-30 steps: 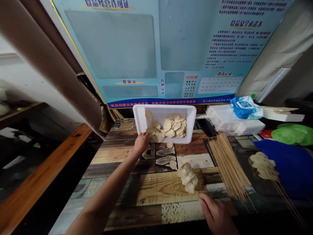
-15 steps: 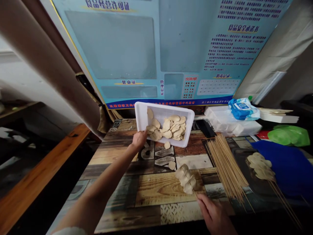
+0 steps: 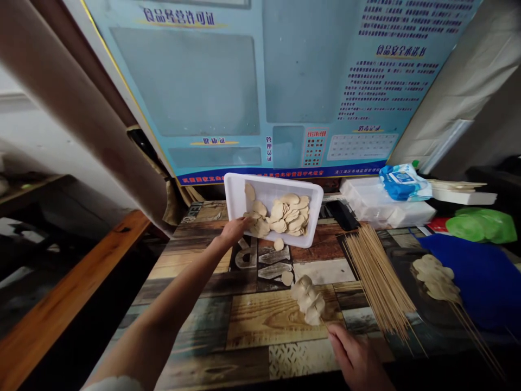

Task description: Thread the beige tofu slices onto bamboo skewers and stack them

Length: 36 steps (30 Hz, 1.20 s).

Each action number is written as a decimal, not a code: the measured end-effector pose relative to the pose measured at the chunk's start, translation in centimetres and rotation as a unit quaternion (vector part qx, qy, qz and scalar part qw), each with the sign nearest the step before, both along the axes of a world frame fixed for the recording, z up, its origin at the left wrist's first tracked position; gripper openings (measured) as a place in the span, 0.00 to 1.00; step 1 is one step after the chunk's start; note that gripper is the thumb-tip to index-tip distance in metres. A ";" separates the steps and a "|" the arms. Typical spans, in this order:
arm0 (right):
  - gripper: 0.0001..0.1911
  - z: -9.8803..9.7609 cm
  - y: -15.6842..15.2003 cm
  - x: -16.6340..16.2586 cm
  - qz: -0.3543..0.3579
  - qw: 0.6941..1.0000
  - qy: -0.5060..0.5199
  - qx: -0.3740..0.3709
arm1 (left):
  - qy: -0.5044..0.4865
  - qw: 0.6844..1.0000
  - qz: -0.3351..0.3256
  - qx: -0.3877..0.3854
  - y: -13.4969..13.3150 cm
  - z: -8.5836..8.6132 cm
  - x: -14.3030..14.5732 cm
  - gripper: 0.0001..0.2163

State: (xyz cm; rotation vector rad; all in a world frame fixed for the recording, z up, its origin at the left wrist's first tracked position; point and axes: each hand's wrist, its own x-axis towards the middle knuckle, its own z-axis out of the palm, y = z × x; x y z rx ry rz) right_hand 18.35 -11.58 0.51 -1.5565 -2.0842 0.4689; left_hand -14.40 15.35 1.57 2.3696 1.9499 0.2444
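My right hand is closed round the lower end of a bamboo skewer. Several thin pale food slices are threaded in folds on that skewer, over the table's wood-pattern top. At the near left corner of a white plastic tray, my left hand reaches in over the rim. Its fingers are together against the loose slices; what they pinch is hidden. A larger heap of slices lies in the tray's right part. Two single slices lie on the table in front.
A bundle of bare skewers lies right of my right hand. Beyond it, finished skewers rest on a dark tray beside a blue cloth or bag. A phone, wrapped white packages, wipes and a green bag stand behind.
My left hand has shifted slightly, its fingers reaching a little further in over the slices. The right hand and its skewer stay nearly in place; the view has tilted slightly.
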 end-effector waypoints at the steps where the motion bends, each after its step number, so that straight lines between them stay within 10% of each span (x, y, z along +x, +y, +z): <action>1: 0.22 0.0 0.0 0.1 0.001 1.000 0.000 -0.002 | 0.000 1.000 0.002 0.000 0.2 0.3 0.0 0.14; 6: 0.18 0.1 0.0 0.8 0.000 1.000 0.009 -0.007 | -0.045 0.998 0.009 0.046 -0.9 2.5 0.0 0.10; 9: 0.18 0.3 0.4 0.6 0.006 1.000 0.021 0.004 | -0.298 0.954 -0.019 0.018 -3.9 2.7 1.7 0.08; 14: 0.16 0.7 0.8 -0.4 0.028 0.999 0.036 0.015 | -0.749 0.620 0.078 -0.220 -10.3 0.2 7.3 0.13; 18: 0.16 0.6 0.6 -0.8 0.036 0.999 0.027 0.005 | -0.803 0.491 0.116 -0.317 -12.9 -1.6 10.1 0.11; 36: 0.16 -0.5 0.4 -0.4 0.052 0.999 -0.001 -0.014 | -0.773 0.544 0.098 -0.312 -12.8 -1.5 8.3 0.16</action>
